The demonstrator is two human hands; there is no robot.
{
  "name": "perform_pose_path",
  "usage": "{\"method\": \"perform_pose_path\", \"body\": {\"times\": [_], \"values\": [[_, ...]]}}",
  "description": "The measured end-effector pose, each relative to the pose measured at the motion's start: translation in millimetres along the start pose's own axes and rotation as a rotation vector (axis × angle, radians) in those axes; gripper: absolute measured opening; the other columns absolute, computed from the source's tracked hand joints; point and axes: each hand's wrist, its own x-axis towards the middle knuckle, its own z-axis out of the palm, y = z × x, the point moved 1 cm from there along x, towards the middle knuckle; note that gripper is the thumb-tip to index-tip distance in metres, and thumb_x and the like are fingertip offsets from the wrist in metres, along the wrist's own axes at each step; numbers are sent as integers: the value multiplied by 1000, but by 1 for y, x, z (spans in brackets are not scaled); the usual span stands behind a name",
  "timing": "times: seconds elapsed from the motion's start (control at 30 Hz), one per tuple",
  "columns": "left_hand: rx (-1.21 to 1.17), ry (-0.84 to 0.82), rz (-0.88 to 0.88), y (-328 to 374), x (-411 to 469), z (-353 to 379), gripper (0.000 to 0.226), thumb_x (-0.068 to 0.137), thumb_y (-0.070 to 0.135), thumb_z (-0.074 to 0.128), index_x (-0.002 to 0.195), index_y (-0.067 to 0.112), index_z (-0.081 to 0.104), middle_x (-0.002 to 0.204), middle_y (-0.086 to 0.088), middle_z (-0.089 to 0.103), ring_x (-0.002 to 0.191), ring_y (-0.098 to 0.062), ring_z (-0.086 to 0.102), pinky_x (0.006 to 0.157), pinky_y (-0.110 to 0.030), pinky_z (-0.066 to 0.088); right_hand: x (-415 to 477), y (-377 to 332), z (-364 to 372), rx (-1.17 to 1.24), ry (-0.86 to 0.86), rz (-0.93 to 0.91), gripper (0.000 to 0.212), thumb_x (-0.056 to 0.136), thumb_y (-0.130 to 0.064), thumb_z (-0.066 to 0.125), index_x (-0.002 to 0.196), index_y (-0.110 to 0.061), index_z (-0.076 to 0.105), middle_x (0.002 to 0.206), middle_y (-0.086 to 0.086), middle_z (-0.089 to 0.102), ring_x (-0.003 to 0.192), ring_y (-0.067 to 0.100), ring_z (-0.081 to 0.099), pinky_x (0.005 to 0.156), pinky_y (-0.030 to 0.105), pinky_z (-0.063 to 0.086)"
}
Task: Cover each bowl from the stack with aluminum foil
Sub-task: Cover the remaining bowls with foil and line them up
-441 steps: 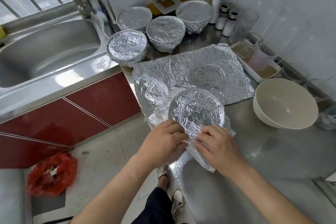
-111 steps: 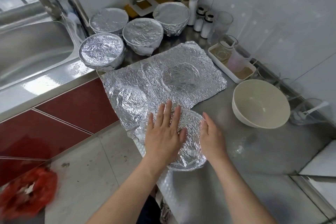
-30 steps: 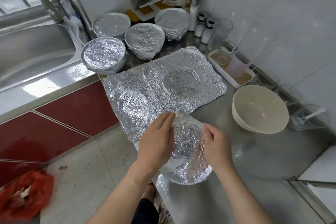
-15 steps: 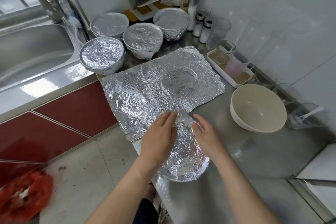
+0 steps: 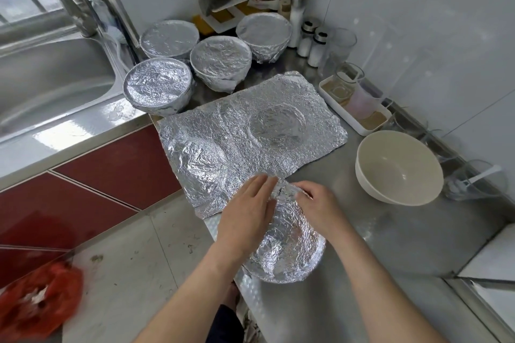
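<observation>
Low centre, the left hand (image 5: 248, 216) presses flat on the foil-wrapped bowl (image 5: 291, 250). The right hand (image 5: 320, 205) grips its far rim.

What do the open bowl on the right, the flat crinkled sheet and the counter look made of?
Open bowl: likely glazed ceramic or melamine, smooth cream with a soft sheen. Flat sheet: aluminium foil, shiny, finely creased, holding round dents. Counter: stainless steel, grey with blurred reflections.

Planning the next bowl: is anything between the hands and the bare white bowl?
Nothing visible. The left hand rests on and the right hand grips the foil-wrapped bowl; only bare steel counter lies between it and the white bowl.
</observation>
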Motion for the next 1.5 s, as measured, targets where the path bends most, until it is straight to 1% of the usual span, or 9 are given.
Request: {"method": "perform_pose_path", "body": {"times": [0.17,0.37,0.47,0.6,0.67,0.83,1.07,1.33,1.5], "values": [[-95,28,-124,-4,-1,-8,48,99,31,53,145,21,45,145,1,48,128,-19,48,95,-32,45,7,-9,-2,2,-100,17,42,101,-32,46,142,-24,44,137,-4,53,127,12,48,98,23,39],[-383,127,-457,-7,-13,-10,36,94,30,64,128,17,64,123,3,64,103,-7,56,84,-18,35,7,-6,5,10,-67,-45,35,100,-20,51,134,-18,56,131,-6,59,108,0,56,76,-4,36],[-516,128,-512,-4,-16,-8,34,96,30,61,128,18,65,118,3,68,101,-7,59,84,-19,38,8,-3,8,32,-38,-63,27,98,-17,53,122,-20,66,91,-15,68,62,-9,52,56,4,38],[-557,98,-505,-6,-14,-6,28,99,27,57,123,17,67,105,-3,73,95,-26,68,75,-29,47,13,6,8,61,-66,-37,22,97,-16,55,113,-20,70,63,-15,57,49,0,41,48,16,34],[-557,60,-485,-8,-13,-5,26,100,28,54,121,18,67,101,-4,73,93,-29,67,70,-30,47,15,3,6,83,-110,-20,18,96,-18,57,109,-22,69,68,-14,58,54,-1,46,51,17,39],[-493,-37,-436,-11,-4,-9,35,102,33,49,132,19,61,121,-1,69,110,-22,63,86,-25,44,21,-12,2,86,-197,5,29,97,-23,55,123,-11,59,113,-6,66,110,15,60,102,38,45],[-476,-65,-396,-12,1,-8,31,103,32,48,127,19,64,109,-5,72,94,-24,66,69,-23,38,31,-11,9,-28,-307,-26,40,96,-25,58,136,-24,53,143,-7,48,127,9,47,107,30,38],[-412,-200,-216,-15,8,-8,45,104,29,43,149,21,39,155,1,36,140,-17,36,110,-24,25,33,-5,10,46,-316,-50,32,94,-16,60,126,-21,62,133,-6,57,126,7,48,108,29,38],[-514,-299,-271,-15,14,-13,39,104,34,41,139,21,52,108,-5,70,89,-25,66,79,-34,51,30,-7,7,134,-309,-37,31,94,-26,60,124,-19,64,116,-8,65,111,4,56,96,23,43]]}}
